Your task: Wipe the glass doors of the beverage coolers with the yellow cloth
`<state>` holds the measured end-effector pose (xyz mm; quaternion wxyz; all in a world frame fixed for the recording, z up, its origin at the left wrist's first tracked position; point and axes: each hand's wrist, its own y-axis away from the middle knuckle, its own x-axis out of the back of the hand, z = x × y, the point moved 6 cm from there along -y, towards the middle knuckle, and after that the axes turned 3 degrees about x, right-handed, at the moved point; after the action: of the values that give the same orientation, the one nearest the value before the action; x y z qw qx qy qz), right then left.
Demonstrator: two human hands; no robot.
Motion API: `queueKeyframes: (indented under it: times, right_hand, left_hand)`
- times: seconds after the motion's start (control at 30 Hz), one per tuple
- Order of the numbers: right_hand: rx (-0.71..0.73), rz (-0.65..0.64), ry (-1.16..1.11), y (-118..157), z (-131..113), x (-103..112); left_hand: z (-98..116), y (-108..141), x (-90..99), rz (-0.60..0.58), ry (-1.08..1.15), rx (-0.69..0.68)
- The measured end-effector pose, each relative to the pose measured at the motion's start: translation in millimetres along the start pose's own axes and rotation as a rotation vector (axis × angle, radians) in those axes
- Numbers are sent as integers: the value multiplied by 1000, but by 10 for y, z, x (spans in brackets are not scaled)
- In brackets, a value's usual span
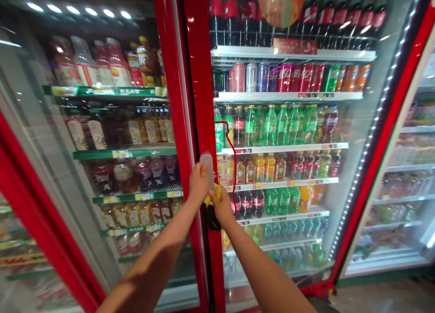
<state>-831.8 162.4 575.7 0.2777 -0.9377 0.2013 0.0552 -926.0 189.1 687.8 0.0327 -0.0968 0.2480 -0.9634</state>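
Note:
My left hand (198, 184) is closed around a pale, round-ended long piece (206, 162) in front of the red door frame. Just below and to the right, my right hand (221, 206) is closed on a yellow-and-black piece (211, 215), its thumb pressed against the yellow part. The pale piece and the yellow-and-black piece meet between my hands; whether they are one object I cannot tell. Both hands are close to the upright red frame (199, 77) between two glass fridge doors.
Behind the right-hand glass stand shelves (292, 147) of drink bottles and cans. The left fridge holds more bottles on green-edged shelves (118, 154). Another lit fridge (401, 168) stands at far right. Floor (390, 297) shows at lower right.

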Motion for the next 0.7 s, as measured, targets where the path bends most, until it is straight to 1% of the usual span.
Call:
queueKeyframes:
  times: [0.07, 0.1, 0.2, 0.27, 0.33, 0.4, 0.5, 0.57, 0.63, 0.7]
  right_hand:
    - [-16, -41, -43, 175, -155, 81]
    - [-27, -60, -66, 263, -234, 127]
    - [-62, -92, -106, 527, -473, 295]
    - [-89, -111, -125, 702, -630, 417]
    - [-128, -152, -141, 876, -789, 535]
    - [-164, -206, -143, 1047, -958, 656]
    - [-190, -255, -122, 1287, -1227, 864]
    - [-213, -271, -107, 1438, -1388, 1009]
    - [-256, -288, -90, 1589, -1515, 1151]
    - [-315, -287, -78, 1741, -1610, 1297]
  left_hand:
    - [170, 175, 136, -26, -56, -41]
    - [274, 263, 210, -22, -101, -91]
    - [607, 538, 409, 71, -269, -336]
    - [764, 711, 470, 114, -318, -474]
    - [849, 846, 468, 73, -289, -532]
    - [939, 972, 427, -5, -256, -594]
    - [1130, 1161, 376, -82, -194, -713]
    - [1270, 1275, 365, -87, -121, -780]
    - [1392, 1377, 367, -49, -37, -839]
    - [1489, 1480, 369, 4, 49, -928]
